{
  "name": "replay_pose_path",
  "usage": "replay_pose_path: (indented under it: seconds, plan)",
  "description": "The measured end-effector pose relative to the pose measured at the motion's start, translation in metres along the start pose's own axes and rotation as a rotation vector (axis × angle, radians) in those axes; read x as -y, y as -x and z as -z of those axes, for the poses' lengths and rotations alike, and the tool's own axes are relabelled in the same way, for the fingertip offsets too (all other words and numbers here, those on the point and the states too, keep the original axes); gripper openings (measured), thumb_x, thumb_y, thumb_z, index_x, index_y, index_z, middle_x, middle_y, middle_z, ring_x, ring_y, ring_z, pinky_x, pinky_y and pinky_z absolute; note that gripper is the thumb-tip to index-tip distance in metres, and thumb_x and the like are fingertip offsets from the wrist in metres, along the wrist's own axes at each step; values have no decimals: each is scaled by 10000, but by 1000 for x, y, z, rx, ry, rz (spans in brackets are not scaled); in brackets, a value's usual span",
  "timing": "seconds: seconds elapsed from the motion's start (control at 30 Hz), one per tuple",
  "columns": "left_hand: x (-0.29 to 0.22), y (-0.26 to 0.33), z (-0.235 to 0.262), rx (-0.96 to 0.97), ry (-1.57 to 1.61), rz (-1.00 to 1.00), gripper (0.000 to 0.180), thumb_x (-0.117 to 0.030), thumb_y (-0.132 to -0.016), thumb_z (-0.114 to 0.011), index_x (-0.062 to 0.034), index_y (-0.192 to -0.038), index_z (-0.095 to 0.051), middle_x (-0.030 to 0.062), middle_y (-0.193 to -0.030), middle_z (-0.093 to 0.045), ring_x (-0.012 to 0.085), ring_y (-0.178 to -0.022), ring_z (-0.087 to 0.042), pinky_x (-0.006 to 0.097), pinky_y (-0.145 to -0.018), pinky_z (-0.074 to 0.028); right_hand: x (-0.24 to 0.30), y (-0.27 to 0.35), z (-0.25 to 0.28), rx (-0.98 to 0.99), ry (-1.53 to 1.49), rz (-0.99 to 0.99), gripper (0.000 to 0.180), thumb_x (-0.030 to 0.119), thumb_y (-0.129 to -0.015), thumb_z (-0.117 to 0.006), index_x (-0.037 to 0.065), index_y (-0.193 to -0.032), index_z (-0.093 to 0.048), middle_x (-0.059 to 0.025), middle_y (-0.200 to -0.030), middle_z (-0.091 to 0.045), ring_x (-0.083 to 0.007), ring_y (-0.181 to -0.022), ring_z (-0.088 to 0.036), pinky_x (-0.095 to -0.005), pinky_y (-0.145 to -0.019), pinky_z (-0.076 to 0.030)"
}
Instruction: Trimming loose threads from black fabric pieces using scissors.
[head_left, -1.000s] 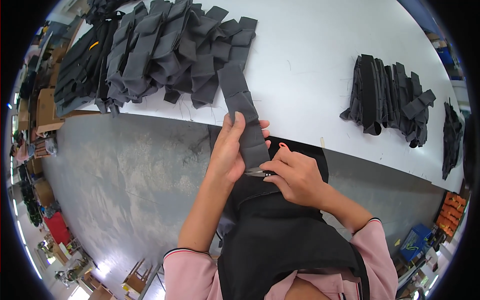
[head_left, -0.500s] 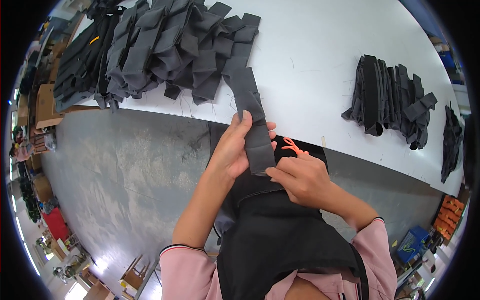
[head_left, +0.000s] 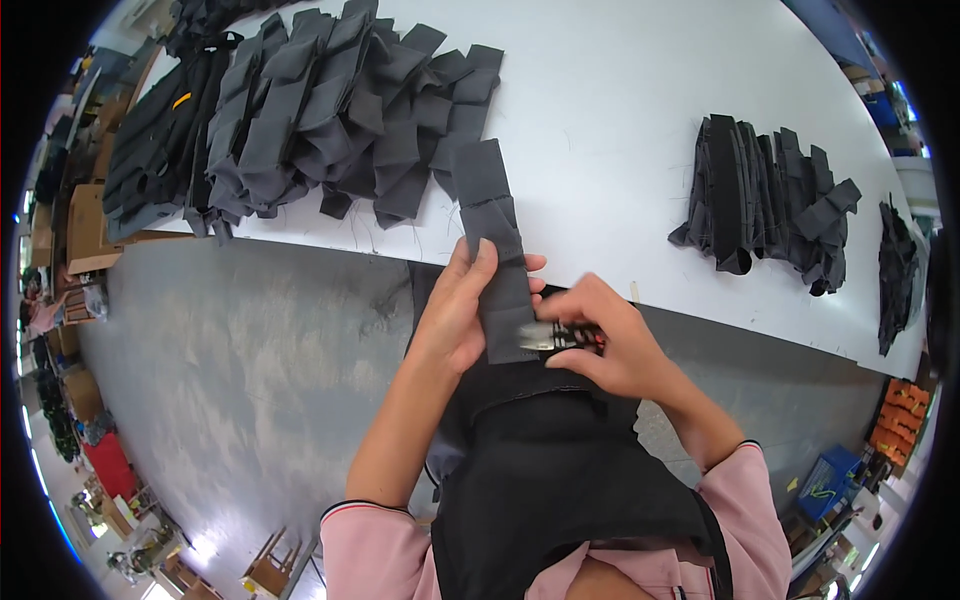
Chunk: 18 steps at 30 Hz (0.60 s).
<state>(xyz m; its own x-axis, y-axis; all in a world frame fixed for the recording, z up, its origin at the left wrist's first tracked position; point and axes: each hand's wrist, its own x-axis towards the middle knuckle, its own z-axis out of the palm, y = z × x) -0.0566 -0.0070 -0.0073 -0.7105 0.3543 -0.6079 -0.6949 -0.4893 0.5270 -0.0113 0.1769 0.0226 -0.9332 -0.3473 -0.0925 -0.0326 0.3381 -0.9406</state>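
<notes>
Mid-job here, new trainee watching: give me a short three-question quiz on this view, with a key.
1. What is the right hand holding?
2. True or false: the left hand is empty.
3. Fill in the blank: the bigger pile of gray fabric pieces lies toward the ____ side of the white table, as the person sees it.

Key:
1. A small cutting tool with metal blades, blurred in this view.
2. False; it holds a dark gray fabric strip.
3. Left.
</notes>
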Motion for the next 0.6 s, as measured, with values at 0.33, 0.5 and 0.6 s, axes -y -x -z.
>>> replay_pose_path:
  seconds: [0.33, 0.5, 0.6]
  plan:
    - [4, 0, -5, -104, -49, -165, 264, -305, -952, -497, -87, -1097, -463, 121, -957, -632, 167, -748, -622, 329, -585, -562, -16, 15, -49, -79, 493, 641, 171, 32, -652, -605, 60, -819, -578, -38, -712, -493, -186, -576, -531, -298, -472, -396]
    - [5, 3, -3, -183, -138, -250, 282, -285, -967, -468, -49, -1111, -410, 154, -949, -631, 176, -650, -629, 301, -526, -547, 8, 17, -31, -25, 294, 217, 344, 115, -642, -724, 101, -964, -603, -53, -772, -525, -212, -628, -545, -294, -539, -445]
    - [5, 5, -5, -163, -124, -250, 276, -273, -973, -453, -47, -1123, -402, 161, -955, -632, 184, -630, -635, 297, -527, -545, -4, 23, -21, -291, 305, 165, 393, 101, -646, -753, 95, -1011, -609, -74, -788, -542, -228, -640, -554, -313, -561, -449]
